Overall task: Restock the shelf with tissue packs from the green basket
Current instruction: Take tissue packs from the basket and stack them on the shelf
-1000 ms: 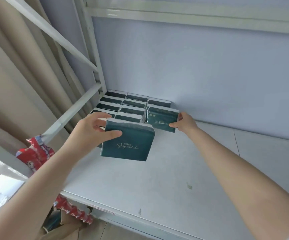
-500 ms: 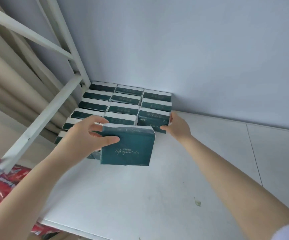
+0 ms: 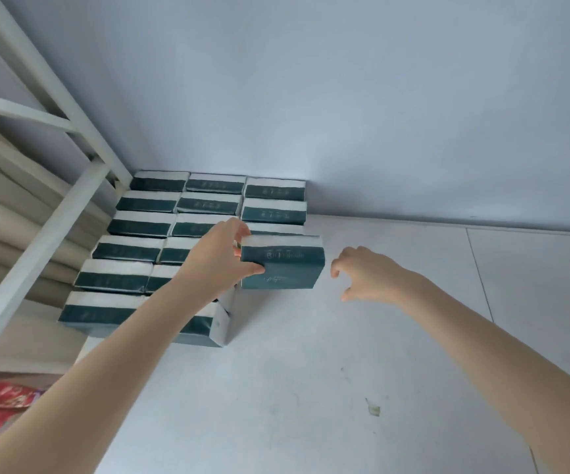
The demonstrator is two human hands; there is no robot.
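My left hand [image 3: 215, 268] has its fingers [image 3: 252, 268] curled round the left end of a dark green tissue pack [image 3: 283, 265], thumb on the front face. The pack stands on edge at the front of the right-hand column, low on the shelf [image 3: 310, 388]. My right hand [image 3: 369, 278] hovers just beside it, loosely curled, holding nothing. I'd judge the pack light, soft and a bit slick in its film — best pinched at the short ends. Beyond it, rows of packs [image 3: 146, 227] fill the back-left corner against a pale wall [image 3: 345, 97]. The white frame [image 3: 37, 254] is to the left — no green basket in view.
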